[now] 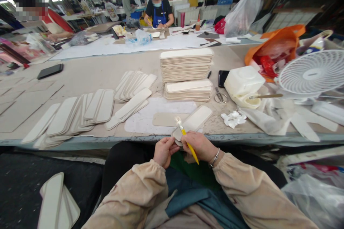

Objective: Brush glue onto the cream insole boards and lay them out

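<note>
At the table's near edge, my left hand [164,151] pinches the rounded near end of a pale, flat strip [198,118]. My right hand [200,146] is closed around a yellow-handled brush [192,150], its bristles coated in white paste and pointing away from me. Some right fingers also seem to touch the strip, but the brush and hand partly hide that spot. Beneath the strip's far part lies a beige strip [163,119] on a white sheet [139,124]. Two neat stacks of similar strips [186,65] stand just beyond.
Fanned strips [63,116] cover the left side. Scissors [220,96], a phone [223,78], a white tub [243,82] with a stick, crumpled white tissue [233,118] and a fan [313,73] occupy the right. More strips [57,204] lie low at left. A co-worker [159,10] sits opposite.
</note>
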Motion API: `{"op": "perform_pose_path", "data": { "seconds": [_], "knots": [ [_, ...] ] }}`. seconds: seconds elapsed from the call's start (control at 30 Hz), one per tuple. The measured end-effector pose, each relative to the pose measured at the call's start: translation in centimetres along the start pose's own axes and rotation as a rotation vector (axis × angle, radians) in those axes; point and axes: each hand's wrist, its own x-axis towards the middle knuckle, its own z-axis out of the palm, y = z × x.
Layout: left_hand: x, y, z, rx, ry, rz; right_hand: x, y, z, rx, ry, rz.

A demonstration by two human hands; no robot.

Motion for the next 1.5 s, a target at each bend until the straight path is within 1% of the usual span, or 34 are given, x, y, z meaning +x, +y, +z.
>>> {"op": "perform_pose_path", "data": {
  "seconds": [0.3,0.57,0.67,0.77,0.83,0.9,1.03,1.2,1.37,1.5],
  "knots": [
    [0.0,0.0,0.0,0.012,-0.004,-0.009,0.0,0.0,0.0,-0.001,-0.027,0.015],
    [-0.1,0.0,0.2,0.068,0.028,0.004,0.0,0.3,0.2,-0.033,-0.038,-0.032],
    [-0.1,0.0,0.3,0.082,0.046,0.01,0.0,0.1,0.2,0.017,-0.008,0.007],
    [-0.1,-0.1,0.3,0.078,0.042,0.027,0.3,-0.1,0.2,0.139,0.047,0.054],
    [-0.1,-0.2,0.2,0.085,0.024,0.041,0.5,0.0,0.4,0.202,0.036,0.067],
    [0.0,-0.2,0.0,0.095,0.008,0.053,0.6,0.2,0.7,0.215,0.007,0.096],
    [0.2,-0.4,-0.1,0.119,0.017,0.068,0.3,0.9,1.0,0.188,-0.01,0.139],
    [0.3,-0.4,-0.2,0.18,0.031,0.06,-0.6,2.3,0.0,0.08,-0.024,0.136],
    [0.2,-0.3,-0.3,0.205,0.045,0.051,-1.8,5.0,-1.6,-0.038,0.013,0.248],
    [0.2,-0.2,-0.2,0.212,0.05,0.044,-2.5,7.2,-2.3,-0.126,0.049,0.316]
  ]
}}
